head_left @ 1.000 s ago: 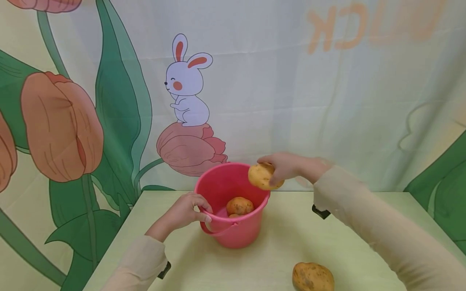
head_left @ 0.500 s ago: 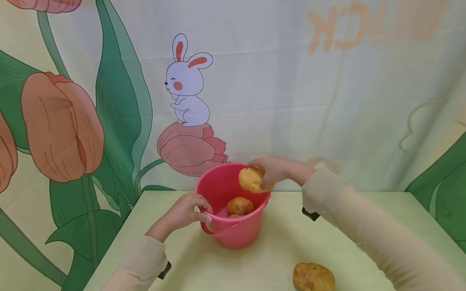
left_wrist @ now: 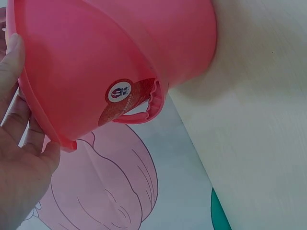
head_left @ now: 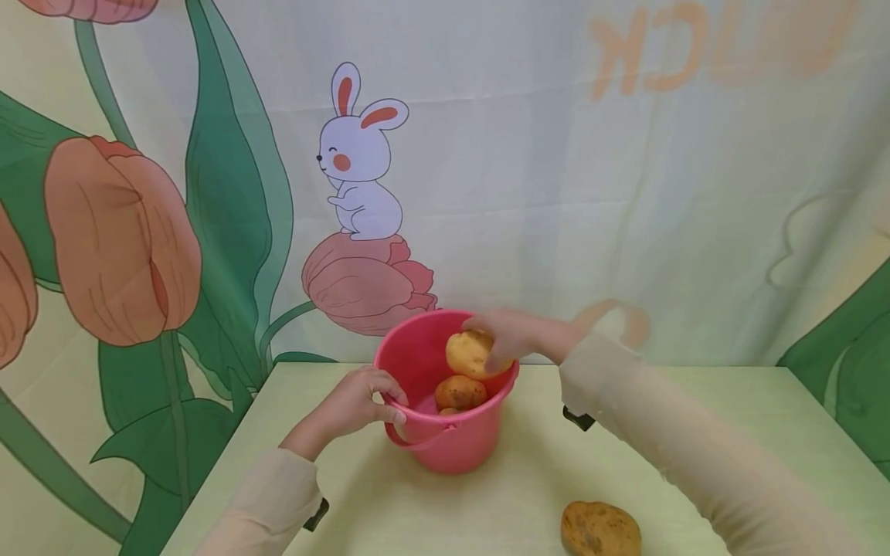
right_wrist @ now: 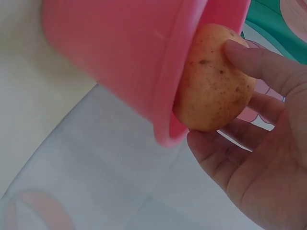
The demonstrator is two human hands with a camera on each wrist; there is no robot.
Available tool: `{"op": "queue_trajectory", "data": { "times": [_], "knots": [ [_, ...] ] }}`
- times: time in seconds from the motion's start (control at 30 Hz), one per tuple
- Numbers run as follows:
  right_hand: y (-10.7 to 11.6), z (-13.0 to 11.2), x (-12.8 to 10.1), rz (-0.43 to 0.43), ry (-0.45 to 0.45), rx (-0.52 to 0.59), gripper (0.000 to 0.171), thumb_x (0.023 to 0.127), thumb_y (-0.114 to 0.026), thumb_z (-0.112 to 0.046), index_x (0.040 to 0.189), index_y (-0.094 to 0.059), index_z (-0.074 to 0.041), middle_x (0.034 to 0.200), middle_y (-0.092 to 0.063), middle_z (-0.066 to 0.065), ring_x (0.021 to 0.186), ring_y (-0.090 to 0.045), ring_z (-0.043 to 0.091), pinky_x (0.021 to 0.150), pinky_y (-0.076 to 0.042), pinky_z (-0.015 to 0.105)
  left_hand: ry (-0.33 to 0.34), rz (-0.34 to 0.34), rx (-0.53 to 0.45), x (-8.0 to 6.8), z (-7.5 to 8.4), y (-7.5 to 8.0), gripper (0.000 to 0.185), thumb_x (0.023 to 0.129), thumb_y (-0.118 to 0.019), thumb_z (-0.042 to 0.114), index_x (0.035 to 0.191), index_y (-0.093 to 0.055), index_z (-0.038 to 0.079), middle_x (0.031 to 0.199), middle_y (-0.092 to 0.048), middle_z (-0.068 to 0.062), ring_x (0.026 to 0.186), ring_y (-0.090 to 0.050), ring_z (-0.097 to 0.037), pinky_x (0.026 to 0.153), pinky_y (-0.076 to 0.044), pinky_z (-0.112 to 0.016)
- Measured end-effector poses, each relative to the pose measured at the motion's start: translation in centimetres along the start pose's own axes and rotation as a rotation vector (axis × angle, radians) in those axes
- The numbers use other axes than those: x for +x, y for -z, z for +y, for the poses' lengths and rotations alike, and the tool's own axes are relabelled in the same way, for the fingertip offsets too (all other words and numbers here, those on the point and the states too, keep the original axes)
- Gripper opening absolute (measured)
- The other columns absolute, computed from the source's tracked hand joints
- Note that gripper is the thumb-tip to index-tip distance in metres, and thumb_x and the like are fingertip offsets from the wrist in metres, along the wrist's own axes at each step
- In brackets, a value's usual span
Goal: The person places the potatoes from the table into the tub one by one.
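A pink bucket (head_left: 459, 444) stands on the table, its handle hanging at the near left side. My left hand (head_left: 361, 398) grips the bucket's left rim, thumb outside and fingers over the edge. In my right hand (head_left: 518, 336) is a pale yellow potato (head_left: 469, 354), held between thumb and fingers just inside the right part of the bucket's mouth. The right wrist view shows this potato (right_wrist: 213, 79) speckled with dark spots, partly behind the rim. Inside the bucket lies a browner potato (head_left: 460, 392), with a sliver of another below it, mostly hidden by the near wall.
Another potato (head_left: 601, 529) lies on the pale table (head_left: 667, 432) near its front edge, right of the bucket. Behind the table hangs a printed curtain (head_left: 514, 193) with tulips and a rabbit. A label (left_wrist: 120, 91) is on the bucket's side.
My right hand has moved left and slightly down with the potato, from above the bucket's right rim into its mouth. The left hand has stayed on the rim.
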State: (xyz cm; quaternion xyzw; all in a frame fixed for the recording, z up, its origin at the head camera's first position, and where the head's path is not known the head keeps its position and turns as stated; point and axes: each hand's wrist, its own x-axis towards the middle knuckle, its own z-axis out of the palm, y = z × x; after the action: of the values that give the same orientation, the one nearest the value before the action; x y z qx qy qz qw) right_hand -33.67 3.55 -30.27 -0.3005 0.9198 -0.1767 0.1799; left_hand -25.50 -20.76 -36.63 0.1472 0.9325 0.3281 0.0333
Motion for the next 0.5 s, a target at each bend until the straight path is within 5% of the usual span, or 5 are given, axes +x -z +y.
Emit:
{"op": "queue_trajectory", "data": {
  "times": [0.5],
  "knots": [
    [-2.1,-0.7,1.3,-0.02,-0.015,-0.032,0.075,0.064,-0.076,-0.011,0.131,-0.042,-0.019,0.121,-0.048,0.002,0.109,-0.042,0.021,0.072,-0.052,0.03,0.003,-0.005,-0.001,0.2,-0.2,0.0,0.015,0.065,-0.077,0.02,0.077,-0.068,0.02,0.083,-0.061,0.005,0.092,-0.048,-0.018,0.064,-0.051,-0.026]
  ]
}}
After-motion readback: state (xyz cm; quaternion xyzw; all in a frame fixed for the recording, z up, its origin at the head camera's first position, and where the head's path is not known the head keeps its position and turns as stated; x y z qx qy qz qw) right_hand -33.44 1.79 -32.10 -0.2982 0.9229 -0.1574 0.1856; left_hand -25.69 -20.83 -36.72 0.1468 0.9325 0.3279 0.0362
